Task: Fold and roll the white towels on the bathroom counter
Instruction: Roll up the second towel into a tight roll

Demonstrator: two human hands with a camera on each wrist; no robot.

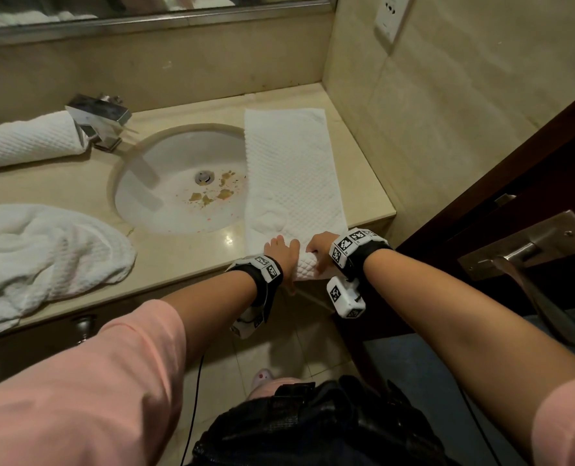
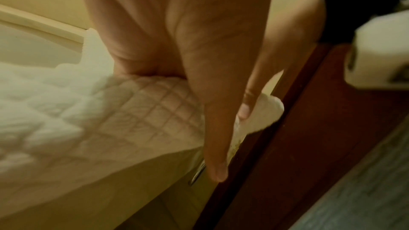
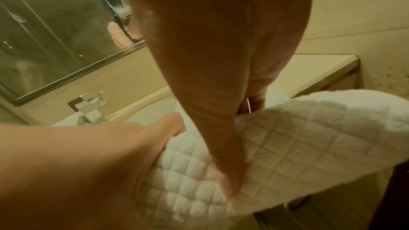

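A: Where is the folded towel (image 1: 289,169) relative to the sink (image 1: 178,183)?

B: It lies as a long strip on the counter (image 1: 61,183) just right of the sink, its left edge overlapping the basin rim and its near end at the counter's front edge.

A: And the hands?

B: Both are clamped on that near end. The left hand (image 1: 281,252) and the right hand (image 1: 319,247) sit side by side, fingers curled over the first turn of the roll.

A: How will it handle?

B: Likely soft, light and limp; the quilted weave should grip well. Holding across the full width of the roll looks best, so it stays even.

A: Others?

B: A rolled towel (image 1: 27,139) lies left of the sink, beside the faucet (image 1: 101,122), and a crumpled towel (image 1: 44,257) nearer.
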